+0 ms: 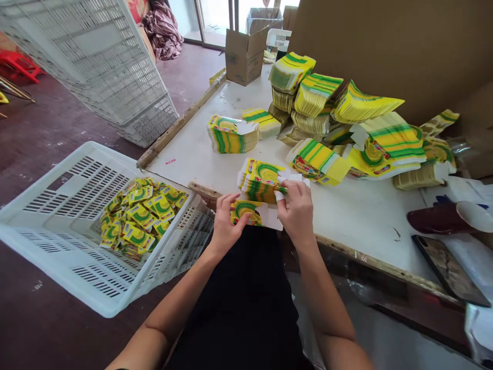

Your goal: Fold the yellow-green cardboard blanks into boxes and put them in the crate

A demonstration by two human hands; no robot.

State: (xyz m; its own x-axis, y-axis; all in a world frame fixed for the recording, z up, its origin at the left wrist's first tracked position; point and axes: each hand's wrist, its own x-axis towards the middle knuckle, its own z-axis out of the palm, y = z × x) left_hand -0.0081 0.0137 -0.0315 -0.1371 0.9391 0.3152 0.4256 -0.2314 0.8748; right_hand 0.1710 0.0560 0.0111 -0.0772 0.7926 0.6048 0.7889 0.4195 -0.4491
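My left hand (228, 222) grips the left end of a yellow-green printed carton (251, 211), thumb on top. The carton lies at the table's front edge with its white flaps toward the right. My right hand (297, 208) has its fingers closed at the right end, by the white flaps of the carton and of the stack behind. What exactly those fingers pinch is hidden. Directly behind stands a stack of flat cartons (260, 177), leaning in a row. To the left, a white plastic crate (96, 288) holds a heap of folded yellow-green cartons (142, 216).
Piles of flat cartons (318, 95) cover the table's back right, against a large cardboard sheet (385, 46). A dark red mug (435, 218) and a phone (450, 267) lie at the right. Stacked white crates (111, 67) and a cardboard box (244, 59) stand farther back.
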